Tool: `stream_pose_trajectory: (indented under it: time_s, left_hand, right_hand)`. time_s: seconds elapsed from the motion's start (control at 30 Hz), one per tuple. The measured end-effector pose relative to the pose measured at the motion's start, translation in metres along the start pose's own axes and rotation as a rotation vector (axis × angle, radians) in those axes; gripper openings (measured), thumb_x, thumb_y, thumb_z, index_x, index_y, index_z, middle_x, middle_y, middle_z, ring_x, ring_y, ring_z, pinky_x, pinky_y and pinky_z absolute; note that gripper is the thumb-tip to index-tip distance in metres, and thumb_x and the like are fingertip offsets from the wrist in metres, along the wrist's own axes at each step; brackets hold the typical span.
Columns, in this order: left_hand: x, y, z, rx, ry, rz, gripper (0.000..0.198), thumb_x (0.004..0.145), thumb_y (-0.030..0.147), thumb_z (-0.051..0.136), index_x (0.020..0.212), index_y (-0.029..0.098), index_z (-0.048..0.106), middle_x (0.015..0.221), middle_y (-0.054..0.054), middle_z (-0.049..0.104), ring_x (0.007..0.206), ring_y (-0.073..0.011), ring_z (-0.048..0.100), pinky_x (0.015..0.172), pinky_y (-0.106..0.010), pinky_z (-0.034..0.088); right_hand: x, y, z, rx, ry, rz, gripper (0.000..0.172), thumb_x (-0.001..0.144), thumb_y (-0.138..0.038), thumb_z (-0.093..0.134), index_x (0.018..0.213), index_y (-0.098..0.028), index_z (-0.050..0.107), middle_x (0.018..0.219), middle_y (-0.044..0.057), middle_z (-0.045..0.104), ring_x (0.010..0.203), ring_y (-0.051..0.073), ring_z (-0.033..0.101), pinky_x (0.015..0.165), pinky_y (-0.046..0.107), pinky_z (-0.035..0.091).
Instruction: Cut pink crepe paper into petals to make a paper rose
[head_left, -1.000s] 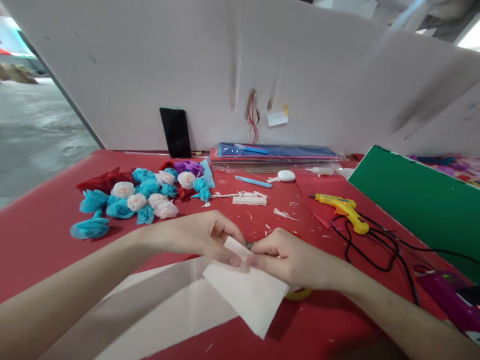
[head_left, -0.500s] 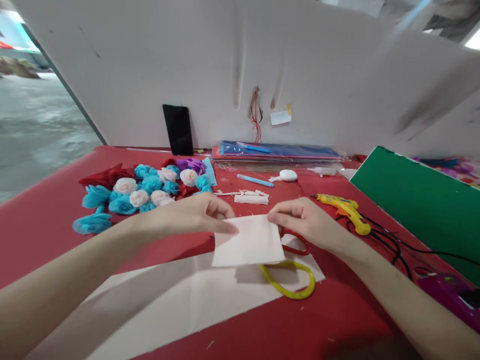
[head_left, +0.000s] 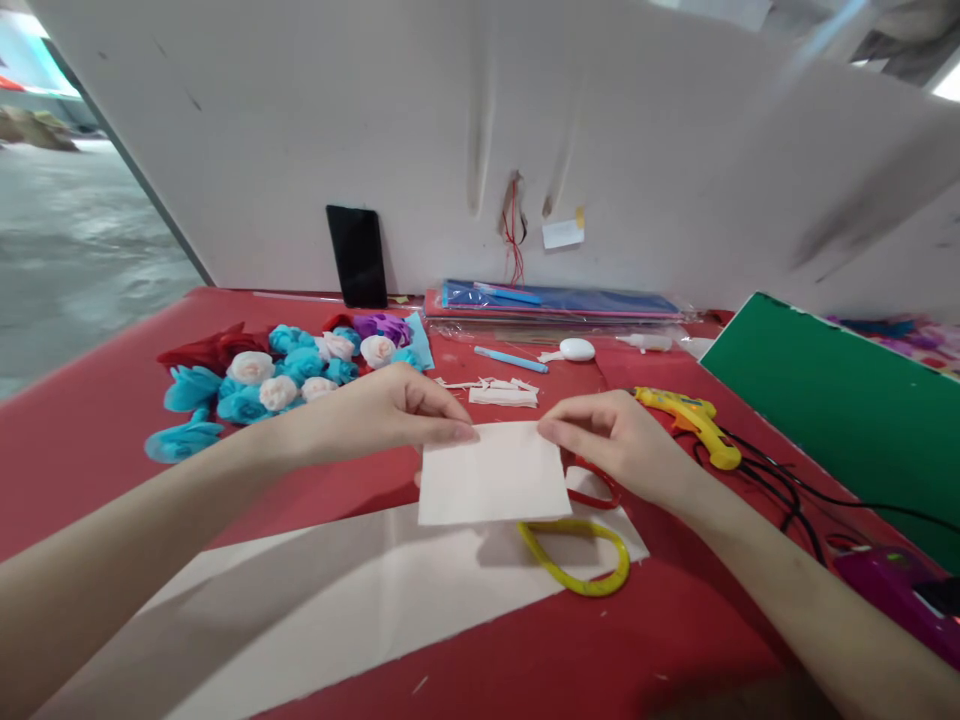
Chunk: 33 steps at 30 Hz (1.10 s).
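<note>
A pale pink rectangle of paper is held up between my two hands. My left hand pinches its upper left edge between thumb and fingers. At the upper right corner, my right hand grips it the same way. Below lies a long pale pink strip of paper, flat on the red table. Scissors with one yellow handle loop and one red loop rest partly on that strip; the held paper hides their blades.
Blue, white, red and purple paper flowers cluster at the left. A yellow glue gun with black cord lies right, beside a green board. Behind are paper scraps, a blue pen, plastic-wrapped sheets and a phone against the wall.
The held paper has risen slightly and lies flatter to view, its lower edges now lined up. My left hand has moved up a little; my right hand has barely shifted.
</note>
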<state>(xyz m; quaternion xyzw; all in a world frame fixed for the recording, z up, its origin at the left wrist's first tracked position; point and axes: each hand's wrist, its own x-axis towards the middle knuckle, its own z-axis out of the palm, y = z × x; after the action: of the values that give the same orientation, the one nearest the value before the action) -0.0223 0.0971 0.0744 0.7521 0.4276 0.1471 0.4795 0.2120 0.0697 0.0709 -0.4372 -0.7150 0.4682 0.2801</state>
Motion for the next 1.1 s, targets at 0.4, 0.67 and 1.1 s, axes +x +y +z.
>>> stream_pose_trajectory:
  time_s: [0.4, 0.67, 1.1]
  left_hand:
    - [-0.004, 0.008, 0.004, -0.049, 0.241, 0.052, 0.025, 0.075, 0.038, 0.064, 0.065, 0.015, 0.066, 0.034, 0.007, 0.040, 0.035, -0.0052, 0.034, 0.037, -0.017, 0.023]
    - [-0.006, 0.013, 0.015, -0.203, 0.087, 0.112, 0.020, 0.081, 0.034, 0.057, 0.080, 0.015, 0.063, 0.073, 0.001, 0.067, 0.067, -0.0125, 0.059, 0.056, -0.018, 0.041]
    - [-0.010, 0.007, 0.024, -0.749, -0.008, 0.300, 0.028, 0.079, 0.006, 0.051, 0.085, 0.021, 0.074, 0.066, 0.002, 0.073, 0.053, -0.0122, 0.066, 0.055, -0.020, 0.051]
  right_hand:
    - [-0.003, 0.000, -0.001, 0.099, 0.038, 0.049, 0.018, 0.076, -0.030, 0.065, 0.074, -0.012, 0.064, 0.065, 0.000, 0.059, 0.061, 0.011, 0.055, 0.057, 0.020, 0.044]
    - [-0.009, -0.011, 0.003, 0.090, 0.219, -0.057, 0.020, 0.081, -0.031, 0.062, 0.070, -0.013, 0.061, 0.065, 0.000, 0.057, 0.064, 0.010, 0.055, 0.057, 0.019, 0.043]
    - [-0.012, -0.009, -0.005, 0.217, 0.141, -0.255, 0.030, 0.076, -0.006, 0.058, 0.086, -0.029, 0.073, 0.077, -0.005, 0.070, 0.055, 0.006, 0.059, 0.054, 0.016, 0.051]
